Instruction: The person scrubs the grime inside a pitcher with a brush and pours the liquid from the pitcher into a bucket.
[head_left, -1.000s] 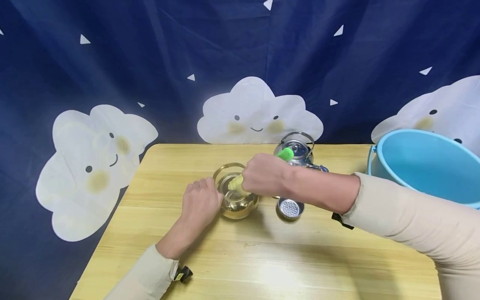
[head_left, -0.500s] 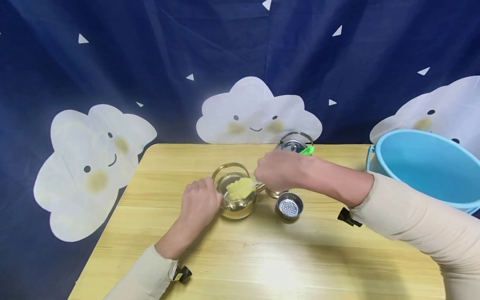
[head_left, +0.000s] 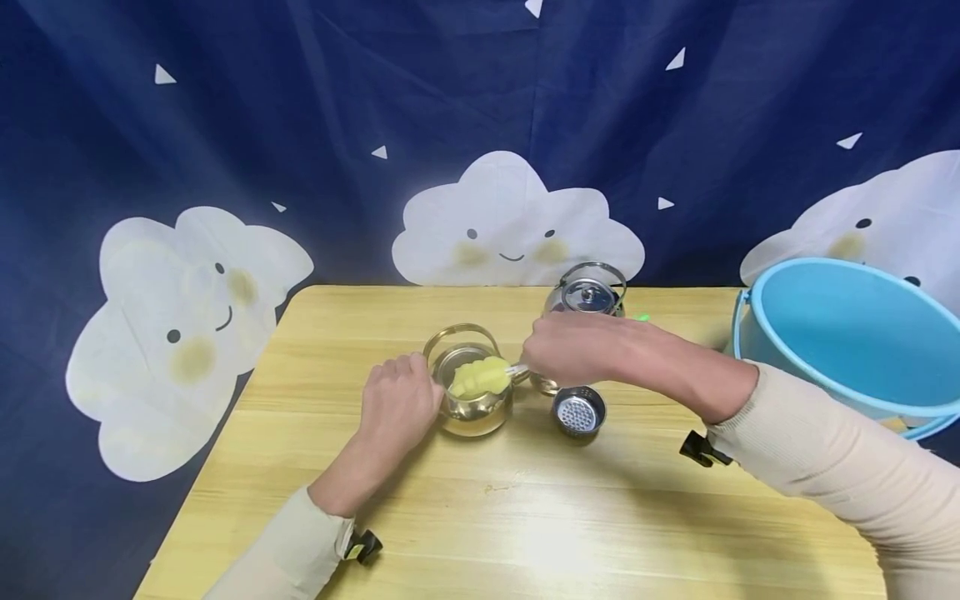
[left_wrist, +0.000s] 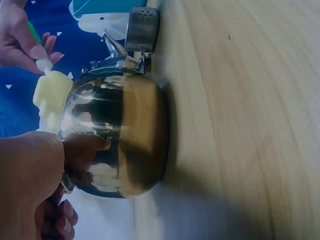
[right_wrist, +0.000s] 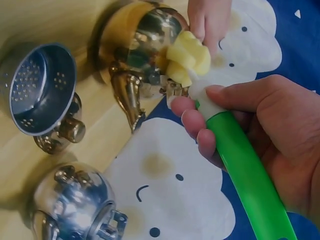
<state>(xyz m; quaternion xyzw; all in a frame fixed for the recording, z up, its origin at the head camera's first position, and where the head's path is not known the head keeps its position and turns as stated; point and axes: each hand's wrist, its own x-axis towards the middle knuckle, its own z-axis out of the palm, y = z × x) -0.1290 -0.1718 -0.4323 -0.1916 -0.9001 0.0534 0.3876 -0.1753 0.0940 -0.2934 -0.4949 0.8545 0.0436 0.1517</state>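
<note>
A shiny gold kettle [head_left: 474,417] without its lid stands on the table, its arched handle upright. My left hand [head_left: 401,402] grips it at the left side, near the rim and handle base. In the left wrist view, the thumb of the left hand [left_wrist: 30,165] lies by the rim and the fingers curl below. My right hand [head_left: 573,343] holds a sponge brush by its green handle [right_wrist: 247,175]. Its yellow sponge head [head_left: 480,377] is at the kettle's mouth, tilted; whether it touches the rim, I cannot tell.
Right of the gold kettle are a perforated metal strainer [head_left: 578,412] and a gold lid [right_wrist: 60,132] with a knob. A silver kettle [head_left: 588,293] stands behind my right hand. At the far right is a blue bucket [head_left: 757,337]. A cloud-patterned curtain [head_left: 517,83] hangs behind the table.
My right hand has moved right, away from the gold kettle. The sponge head, earlier partly down in the mouth, now shows across the opening, its handle lower. The left hand has stayed in place.
</note>
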